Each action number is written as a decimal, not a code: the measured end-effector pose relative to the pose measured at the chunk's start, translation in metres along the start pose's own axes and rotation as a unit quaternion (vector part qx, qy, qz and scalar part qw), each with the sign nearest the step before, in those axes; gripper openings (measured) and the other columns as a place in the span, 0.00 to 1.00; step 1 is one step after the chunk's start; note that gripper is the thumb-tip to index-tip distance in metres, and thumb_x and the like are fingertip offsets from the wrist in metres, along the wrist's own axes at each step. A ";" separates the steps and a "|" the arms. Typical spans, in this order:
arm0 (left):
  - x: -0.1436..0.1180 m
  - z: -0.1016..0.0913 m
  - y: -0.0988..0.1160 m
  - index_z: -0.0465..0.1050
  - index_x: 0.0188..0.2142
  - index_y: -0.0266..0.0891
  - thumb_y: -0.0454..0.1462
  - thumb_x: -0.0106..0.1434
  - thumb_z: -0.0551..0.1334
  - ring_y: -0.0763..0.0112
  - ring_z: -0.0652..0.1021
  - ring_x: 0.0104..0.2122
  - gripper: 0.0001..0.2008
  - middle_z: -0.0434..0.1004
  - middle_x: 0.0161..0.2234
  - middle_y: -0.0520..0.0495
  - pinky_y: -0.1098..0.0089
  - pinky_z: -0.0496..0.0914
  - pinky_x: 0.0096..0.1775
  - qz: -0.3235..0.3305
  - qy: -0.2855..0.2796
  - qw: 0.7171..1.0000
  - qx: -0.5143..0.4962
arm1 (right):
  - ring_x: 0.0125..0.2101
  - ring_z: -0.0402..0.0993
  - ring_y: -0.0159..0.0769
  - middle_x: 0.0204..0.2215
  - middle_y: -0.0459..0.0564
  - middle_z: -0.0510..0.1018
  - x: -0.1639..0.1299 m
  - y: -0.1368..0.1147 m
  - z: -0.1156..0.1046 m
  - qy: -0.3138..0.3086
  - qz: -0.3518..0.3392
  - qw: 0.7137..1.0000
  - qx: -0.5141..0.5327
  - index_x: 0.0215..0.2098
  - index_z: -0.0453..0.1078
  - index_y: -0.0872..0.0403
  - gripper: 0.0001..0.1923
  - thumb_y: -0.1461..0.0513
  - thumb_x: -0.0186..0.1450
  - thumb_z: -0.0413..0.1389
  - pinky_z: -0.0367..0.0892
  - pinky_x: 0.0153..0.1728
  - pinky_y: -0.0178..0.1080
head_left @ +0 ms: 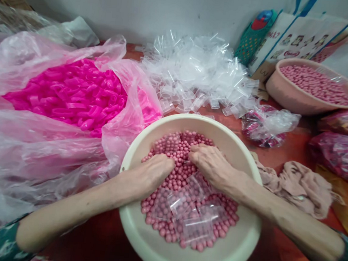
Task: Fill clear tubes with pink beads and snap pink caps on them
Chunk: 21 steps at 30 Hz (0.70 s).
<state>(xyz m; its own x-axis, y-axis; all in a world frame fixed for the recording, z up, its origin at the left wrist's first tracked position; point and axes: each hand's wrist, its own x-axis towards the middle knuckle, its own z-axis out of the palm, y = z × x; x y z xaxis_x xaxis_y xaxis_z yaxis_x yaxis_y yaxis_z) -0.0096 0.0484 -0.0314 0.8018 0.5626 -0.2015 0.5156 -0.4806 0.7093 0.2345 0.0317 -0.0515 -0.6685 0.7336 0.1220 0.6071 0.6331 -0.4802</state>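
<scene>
Round pink beads [174, 179] fill the bottom of a cream plastic basin [139, 245] in front of me. Several small clear plastic cases [198, 230] lie on the beads. Inside the basin on the left, my left hand [158, 167] is closed, its fingertips turned down and hidden at the beads. Across from it, my right hand [209, 162] rests over the beads with its fingers curled and pressed together. What either hand holds is hidden. A clear case [171, 142] sits among the beads just beyond my hands.
To the left, a pink plastic bag [132, 86] holds bright pink plastic pieces [79, 94]. Behind the basin is a heap of clear cases [197, 71]. On the right are a bagged bundle [266, 124], a crumpled cloth [305, 188] and another bead-filled basin [290, 90].
</scene>
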 end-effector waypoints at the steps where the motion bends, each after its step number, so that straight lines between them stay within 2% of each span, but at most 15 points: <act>1: 0.004 0.001 -0.001 0.56 0.30 0.40 0.32 0.68 0.40 0.72 0.63 0.31 0.13 0.60 0.31 0.51 0.71 0.61 0.37 0.005 0.000 1.000 0.008 | 0.48 0.60 0.42 0.45 0.60 0.68 0.004 -0.001 0.002 0.000 0.017 0.999 0.045 0.48 0.62 0.60 0.17 0.72 0.63 0.40 0.56 0.49 0.47; 5: 0.010 0.004 -0.009 0.60 0.32 0.39 0.32 0.65 0.47 0.70 0.64 0.31 0.07 0.63 0.31 0.51 0.68 0.59 0.35 -0.011 0.008 0.999 0.037 | 0.31 0.62 0.33 0.27 0.46 0.69 0.026 0.003 0.005 -0.029 0.113 0.978 0.171 0.30 0.67 0.56 0.07 0.71 0.57 0.49 0.58 0.37 0.39; 8: 0.008 -0.001 -0.008 0.61 0.30 0.38 0.39 0.63 0.53 0.70 0.66 0.31 0.07 0.65 0.30 0.51 0.69 0.59 0.32 -0.068 0.033 0.997 0.012 | 0.23 0.60 0.28 0.19 0.40 0.66 0.038 0.007 0.006 -0.053 0.129 0.965 0.221 0.24 0.68 0.56 0.03 0.69 0.54 0.54 0.55 0.28 0.34; 10: 0.006 -0.005 -0.004 0.62 0.31 0.39 0.42 0.62 0.56 0.69 0.68 0.31 0.09 0.65 0.29 0.52 0.69 0.59 0.31 -0.095 0.070 0.993 -0.010 | 0.22 0.60 0.27 0.18 0.39 0.66 0.040 0.008 0.006 -0.059 0.144 0.953 0.260 0.24 0.69 0.56 0.02 0.65 0.55 0.57 0.54 0.24 0.33; 12: 0.006 -0.009 0.002 0.65 0.35 0.39 0.44 0.61 0.58 0.69 0.68 0.30 0.10 0.65 0.27 0.53 0.70 0.60 0.30 -0.112 0.109 0.987 -0.031 | 0.22 0.62 0.27 0.20 0.40 0.68 0.039 0.008 0.005 -0.056 0.159 0.940 0.297 0.26 0.69 0.57 0.06 0.61 0.55 0.58 0.56 0.24 0.33; 14: 0.007 -0.012 0.008 0.66 0.39 0.39 0.45 0.59 0.60 0.70 0.69 0.28 0.13 0.66 0.26 0.54 0.71 0.60 0.29 -0.121 0.124 0.983 -0.056 | 0.24 0.64 0.28 0.22 0.41 0.70 0.037 0.005 0.003 -0.052 0.166 0.929 0.327 0.27 0.68 0.57 0.09 0.58 0.56 0.59 0.58 0.26 0.33; 16: 0.010 -0.013 0.012 0.68 0.37 0.39 0.43 0.58 0.62 0.71 0.69 0.27 0.12 0.67 0.25 0.55 0.71 0.60 0.29 -0.111 0.121 0.984 -0.072 | 0.25 0.66 0.29 0.24 0.43 0.71 0.036 0.001 0.001 -0.051 0.172 0.914 0.364 0.28 0.68 0.57 0.11 0.57 0.56 0.60 0.60 0.27 0.33; 19: 0.015 -0.014 0.019 0.69 0.29 0.37 0.40 0.59 0.61 0.74 0.68 0.26 0.07 0.68 0.25 0.55 0.72 0.60 0.29 -0.075 0.139 0.984 -0.083 | 0.25 0.65 0.29 0.24 0.43 0.70 0.034 -0.007 -0.001 -0.047 0.199 0.871 0.446 0.27 0.67 0.57 0.12 0.56 0.55 0.61 0.62 0.28 0.33; 21: 0.019 -0.015 0.022 0.70 0.28 0.37 0.38 0.59 0.60 0.74 0.69 0.27 0.07 0.69 0.26 0.55 0.72 0.61 0.30 -0.063 0.146 0.981 -0.113 | 0.25 0.64 0.29 0.24 0.43 0.69 0.032 -0.012 -0.003 -0.049 0.216 0.846 0.485 0.27 0.67 0.57 0.12 0.56 0.55 0.60 0.62 0.29 0.34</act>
<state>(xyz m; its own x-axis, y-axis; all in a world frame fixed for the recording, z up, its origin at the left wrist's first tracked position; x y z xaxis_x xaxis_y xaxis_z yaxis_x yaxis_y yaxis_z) 0.0122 0.0582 -0.0099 0.5988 0.7921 -0.1182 0.4982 -0.2528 0.8294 0.2064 0.0482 -0.0393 -0.5351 0.7912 -0.2962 0.1969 -0.2242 -0.9545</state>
